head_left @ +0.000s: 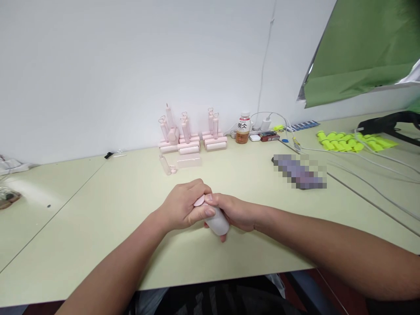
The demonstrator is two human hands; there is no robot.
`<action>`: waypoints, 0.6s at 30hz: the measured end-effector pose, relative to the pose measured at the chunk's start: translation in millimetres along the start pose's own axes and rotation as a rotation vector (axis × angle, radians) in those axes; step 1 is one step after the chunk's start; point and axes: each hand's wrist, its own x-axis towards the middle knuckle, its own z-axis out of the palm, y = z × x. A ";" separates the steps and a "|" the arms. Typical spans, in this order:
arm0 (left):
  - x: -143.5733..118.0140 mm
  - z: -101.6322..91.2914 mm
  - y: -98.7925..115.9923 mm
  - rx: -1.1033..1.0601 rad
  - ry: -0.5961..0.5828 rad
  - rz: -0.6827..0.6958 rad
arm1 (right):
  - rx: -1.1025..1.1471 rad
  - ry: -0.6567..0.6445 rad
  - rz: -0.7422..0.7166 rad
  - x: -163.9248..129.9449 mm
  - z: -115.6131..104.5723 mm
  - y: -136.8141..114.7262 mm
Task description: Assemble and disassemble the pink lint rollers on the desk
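Both hands grip a lint roller head (218, 223), a white cylinder with a pink end piece, tilted just above the near part of the table. My left hand (183, 205) closes round its far end, thumb lying across the white roll. From the other side my right hand (239, 213) wraps it, with the thumb pressed at the pink end and fingers underneath. Fingers hide much of the roller head. Beyond the hands lie a pale pink handle (165, 165), a small pink part (173, 169) and a clear pink cover (189, 160).
Several pink lint rollers (215, 143) with upright handles stand along the wall. Right of them are a drink bottle (243, 129), a white charger (265, 124) and cables. A blurred-out flat object (298, 171) and yellow-green pieces (348, 142) lie on the right of the table (98, 227).
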 end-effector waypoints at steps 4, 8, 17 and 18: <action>-0.1 4.8 -3.7 -0.013 0.031 -0.054 | 0.015 -0.013 -0.009 1.5 -3.8 3.0; -0.4 8.6 -3.0 -0.098 0.045 -0.149 | 0.023 0.019 0.017 2.6 -4.3 5.8; 2.4 22.6 -18.0 -0.109 0.225 -0.485 | -0.217 0.207 -0.266 15.2 -22.7 11.9; 2.7 25.4 -23.0 -0.144 0.258 -0.529 | -0.245 0.244 -0.274 17.0 -26.9 11.1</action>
